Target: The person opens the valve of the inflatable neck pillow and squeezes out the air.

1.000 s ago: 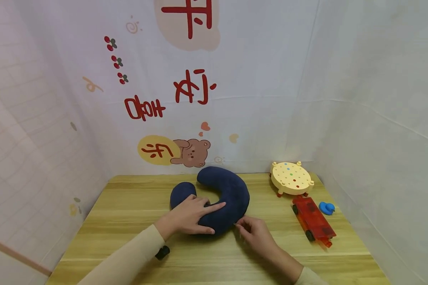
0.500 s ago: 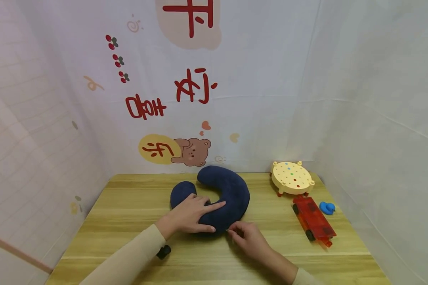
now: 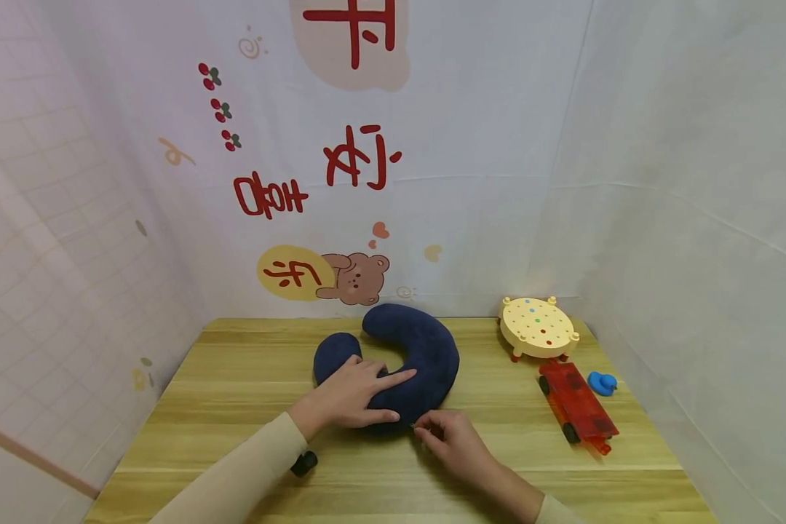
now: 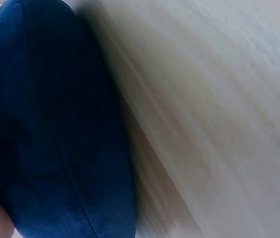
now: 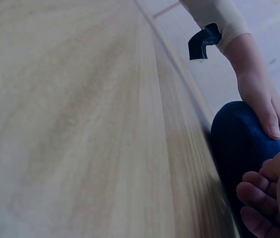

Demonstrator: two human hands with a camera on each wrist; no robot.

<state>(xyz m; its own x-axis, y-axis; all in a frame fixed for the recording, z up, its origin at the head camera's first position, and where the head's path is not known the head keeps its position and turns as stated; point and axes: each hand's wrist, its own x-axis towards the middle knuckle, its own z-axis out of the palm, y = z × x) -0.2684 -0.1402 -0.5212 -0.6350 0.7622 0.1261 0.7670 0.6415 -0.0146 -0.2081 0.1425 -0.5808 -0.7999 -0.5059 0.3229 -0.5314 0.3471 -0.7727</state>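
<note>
Navy plush U-shaped neck pillow (image 3: 411, 358) lies mid-counter, its opening toward nine o'clock. Left hand (image 3: 350, 397) presses it flat with straight fingers; right hand (image 3: 448, 437), at the pillow's six o'clock edge, pinches something small there, seemingly a zipper pull. Sliding it further needs steady counter-pressure. Red backdrop characters appear upside down, unreadable.

A dark navy, plush U-shaped neck pillow (image 3: 402, 364) is lying flat on the wooden surface (image 3: 236, 393), around its middle and toward the far edge. Its open gap is facing left, with one rounded end sitting at the near left and the other arm curving round the far side. Its soft fabric is looking smooth and evenly stuffed.
</note>
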